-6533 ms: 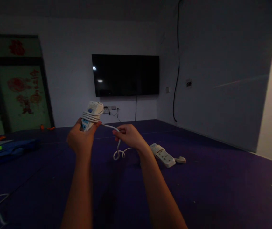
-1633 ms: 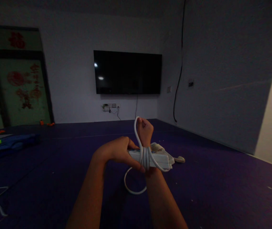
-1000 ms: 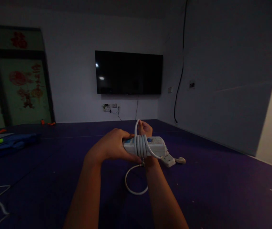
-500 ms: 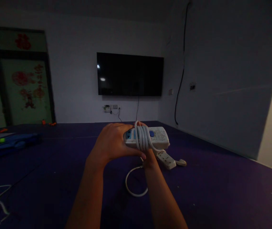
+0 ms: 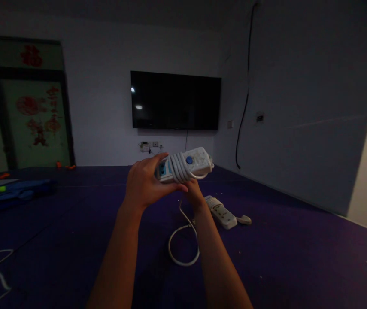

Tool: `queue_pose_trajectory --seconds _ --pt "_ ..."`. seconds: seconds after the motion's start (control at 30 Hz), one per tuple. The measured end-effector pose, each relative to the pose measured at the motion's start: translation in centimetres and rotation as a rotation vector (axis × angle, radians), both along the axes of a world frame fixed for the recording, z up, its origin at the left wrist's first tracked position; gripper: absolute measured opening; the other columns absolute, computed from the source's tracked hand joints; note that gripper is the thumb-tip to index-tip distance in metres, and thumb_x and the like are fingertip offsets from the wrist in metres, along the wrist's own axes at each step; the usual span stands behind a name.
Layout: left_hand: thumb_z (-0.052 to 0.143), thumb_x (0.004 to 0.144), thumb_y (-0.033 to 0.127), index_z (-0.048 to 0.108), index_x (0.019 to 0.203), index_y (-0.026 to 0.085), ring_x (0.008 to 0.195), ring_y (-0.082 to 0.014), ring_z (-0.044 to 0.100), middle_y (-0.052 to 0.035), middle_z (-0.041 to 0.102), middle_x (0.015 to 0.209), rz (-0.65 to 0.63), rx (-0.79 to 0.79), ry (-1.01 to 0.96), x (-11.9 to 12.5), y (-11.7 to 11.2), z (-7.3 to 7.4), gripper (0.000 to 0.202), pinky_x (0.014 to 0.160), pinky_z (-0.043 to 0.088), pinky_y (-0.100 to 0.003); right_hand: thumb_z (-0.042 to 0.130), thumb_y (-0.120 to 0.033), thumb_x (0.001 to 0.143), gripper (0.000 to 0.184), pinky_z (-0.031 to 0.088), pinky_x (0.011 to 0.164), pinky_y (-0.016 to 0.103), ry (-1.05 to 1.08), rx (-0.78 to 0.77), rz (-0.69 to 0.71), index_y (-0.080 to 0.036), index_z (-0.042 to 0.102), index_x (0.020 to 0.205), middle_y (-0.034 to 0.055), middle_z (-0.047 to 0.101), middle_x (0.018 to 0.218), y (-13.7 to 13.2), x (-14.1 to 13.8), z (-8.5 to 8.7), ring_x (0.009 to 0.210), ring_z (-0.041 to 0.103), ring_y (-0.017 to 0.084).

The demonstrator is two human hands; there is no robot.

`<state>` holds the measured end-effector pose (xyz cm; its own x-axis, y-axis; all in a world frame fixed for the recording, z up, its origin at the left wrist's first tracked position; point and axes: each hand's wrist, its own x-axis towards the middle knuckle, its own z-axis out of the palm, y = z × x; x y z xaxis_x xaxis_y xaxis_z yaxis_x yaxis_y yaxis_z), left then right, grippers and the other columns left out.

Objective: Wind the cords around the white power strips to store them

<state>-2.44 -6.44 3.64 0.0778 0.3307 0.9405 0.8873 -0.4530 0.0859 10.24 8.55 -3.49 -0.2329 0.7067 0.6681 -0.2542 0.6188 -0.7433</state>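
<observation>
Ahead of me, tilted in mid-air, is a white power strip (image 5: pixel 199 159) with light-blue sockets and a round blue button. Several turns of its white cord (image 5: pixel 180 168) are wrapped around its middle. My left hand (image 5: pixel 144 180) is closed on the strip's left end, its thumb along the near lower edge. My right hand (image 5: pixel 194 192) is behind and below the strip, its fingers hidden. Loose cord hangs near the hands and forms a loop (image 5: pixel 183 262) on the purple surface. Just right of my right forearm lies a second white power strip (image 5: pixel 223 213), also wrapped in cord.
A purple surface (image 5: pixel 283 257) spreads out around me. Blue cloth (image 5: pixel 25 191) and a white cable (image 5: pixel 1 272) lie on the left. Small orange things (image 5: pixel 70 167) sit near the door. A television (image 5: pixel 177 101) hangs ahead; a black cable (image 5: pixel 244 116) hangs right.
The held power strip has moved up and left, its right end tilting higher. My right hand's fingers, partly seen above the strip before, are now behind it. The second strip stays put.
</observation>
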Motion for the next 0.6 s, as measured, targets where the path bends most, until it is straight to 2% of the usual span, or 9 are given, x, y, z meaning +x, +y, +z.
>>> queue_pose_trajectory --seconds 0.1,0.17,0.3,0.4,0.5,0.6 --pt "0.08 0.051 0.052 0.061 0.115 0.02 0.095 -0.0275 0.064 -0.0108 0.069 0.106 0.036 0.017 -0.151 -1.0 0.9 -0.3 0.074 0.084 0.048 -0.04 0.062 -0.058 0.069 0.044 0.022 0.038 0.02 0.027 -0.059 0.131 -0.015 0.063 0.071 -0.0069 0.037 0.044 -1.0 -0.9 0.8 0.038 0.028 0.005" --pt "0.08 0.051 0.051 0.063 0.113 0.02 0.095 -0.0272 0.064 -0.0112 0.069 0.105 0.047 0.028 -0.265 -1.9 1.5 -0.5 0.072 0.083 0.049 -0.039 0.062 -0.057 0.069 0.045 0.016 0.037 0.02 -0.028 -0.073 0.177 -0.013 0.064 0.074 -0.0082 0.036 0.044 -1.6 -1.4 1.3 0.037 0.025 0.004" --pt "0.079 0.052 0.05 0.065 0.109 0.016 0.087 -0.0251 0.065 -0.0112 0.07 0.098 0.048 0.059 -0.482 -3.9 1.9 -0.6 0.068 0.076 0.051 -0.036 0.06 -0.05 0.074 0.042 0.018 0.039 0.019 -0.201 -0.099 0.209 -0.01 0.066 0.085 -0.008 0.041 0.045 -3.1 -2.0 2.3 0.037 0.029 0.003" --pt "0.078 0.052 0.049 0.066 0.105 0.013 0.075 -0.0216 0.063 -0.009 0.069 0.086 0.017 0.058 -0.636 -4.8 1.7 -0.5 0.065 0.066 0.05 -0.032 0.057 -0.037 0.08 0.032 0.021 0.039 0.019 -0.316 -0.106 0.249 -0.009 0.066 0.093 -0.0071 0.046 0.048 -4.5 -1.9 3.4 0.038 0.033 0.004" --pt "0.077 0.05 0.052 0.067 0.099 0.012 0.067 -0.0186 0.06 -0.0067 0.067 0.078 -0.019 0.069 -0.774 -5.1 1.6 -0.3 0.063 0.058 0.046 -0.028 0.053 -0.022 0.084 0.024 0.028 0.041 0.017 -0.412 -0.047 0.256 -0.009 0.064 0.1 -0.0062 0.05 0.051 -6.2 -1.6 4.6 0.04 0.039 0.004" --pt "0.076 0.049 0.053 0.068 0.091 0.011 0.058 -0.0145 0.054 -0.0032 0.063 0.068 -0.028 0.061 -0.878 -5.2 1.8 -0.3 0.059 0.05 0.04 -0.025 0.05 -0.015 0.084 0.021 0.034 0.045 0.018 -0.492 0.05 0.247 -0.011 0.063 0.101 -0.0051 0.054 0.055 -7.8 -1.2 5.5 0.043 0.043 0.005"
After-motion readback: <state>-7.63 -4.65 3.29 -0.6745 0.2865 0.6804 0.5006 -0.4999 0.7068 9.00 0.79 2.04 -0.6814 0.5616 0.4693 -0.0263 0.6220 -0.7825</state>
